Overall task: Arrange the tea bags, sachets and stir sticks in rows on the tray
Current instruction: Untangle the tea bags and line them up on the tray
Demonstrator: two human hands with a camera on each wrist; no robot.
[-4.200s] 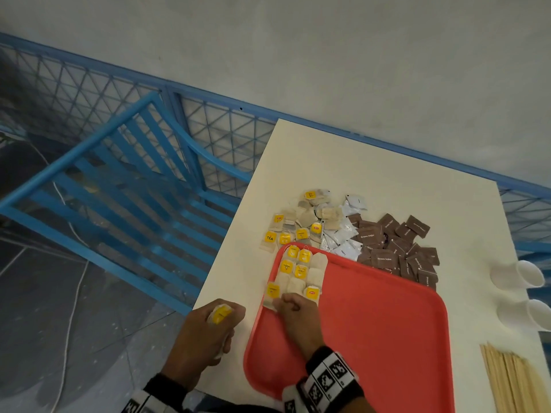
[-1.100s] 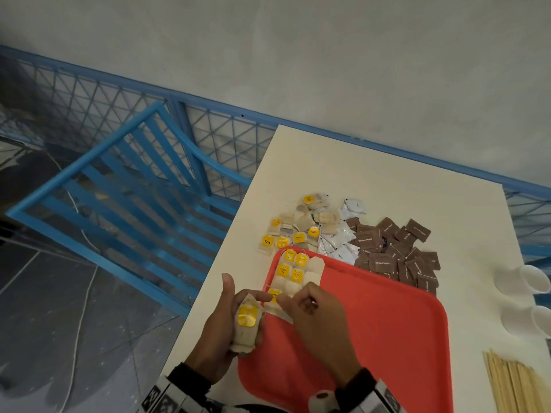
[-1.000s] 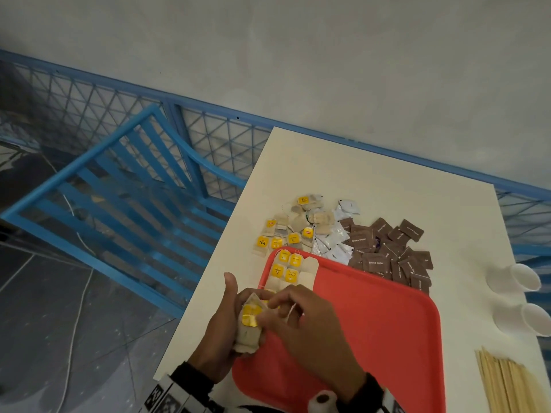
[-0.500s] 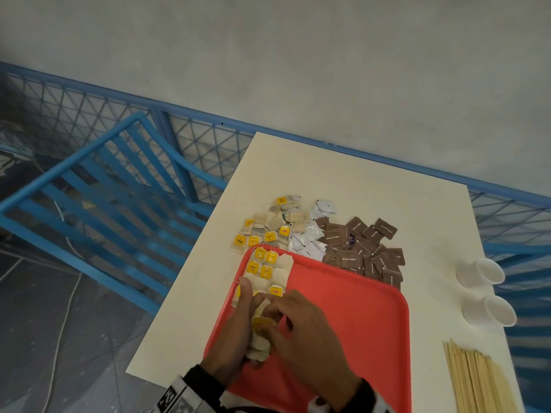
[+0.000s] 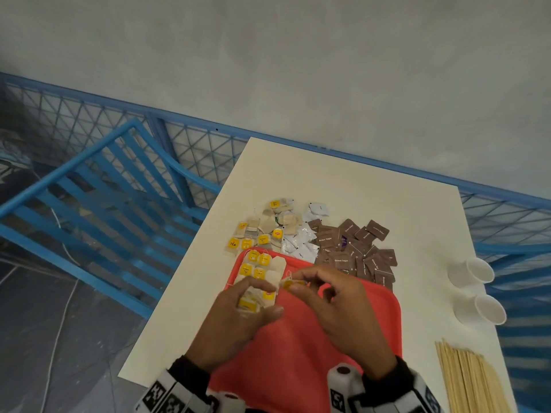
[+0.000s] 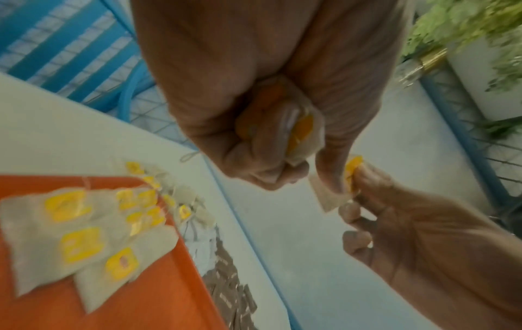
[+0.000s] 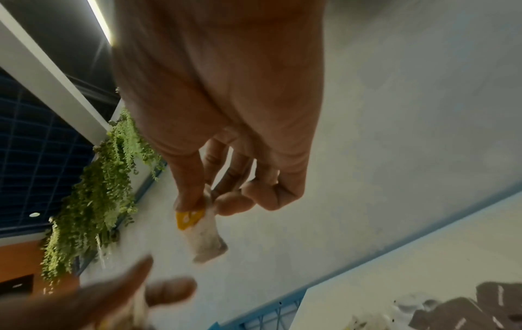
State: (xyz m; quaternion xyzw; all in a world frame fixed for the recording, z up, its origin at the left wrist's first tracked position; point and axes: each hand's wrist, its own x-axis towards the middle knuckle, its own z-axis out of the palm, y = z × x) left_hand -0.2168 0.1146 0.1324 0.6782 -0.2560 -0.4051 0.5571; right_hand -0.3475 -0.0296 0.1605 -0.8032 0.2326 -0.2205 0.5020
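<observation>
A red tray (image 5: 310,347) lies on the cream table, with rows of yellow-tagged tea bags (image 5: 258,265) in its far left corner. My left hand (image 5: 238,320) hovers over that corner and grips a small bunch of tea bags (image 5: 248,302) (image 6: 299,131). My right hand (image 5: 337,305) pinches a single tea bag (image 5: 293,284) (image 7: 202,234) by its yellow tag, just right of the left hand. Loose tea bags (image 5: 268,226), white sachets (image 5: 301,242) and brown sachets (image 5: 357,251) lie beyond the tray. Wooden stir sticks (image 5: 468,380) lie at the near right.
Two white paper cups (image 5: 477,290) lie on their sides near the table's right edge. A blue slatted frame (image 5: 98,210) and blue mesh railing stand left of and behind the table. A grey wall rises behind.
Both hands moved from the tray's left edge to over the tray. My right hand has drawn one tea bag out of the bunch in my left hand.
</observation>
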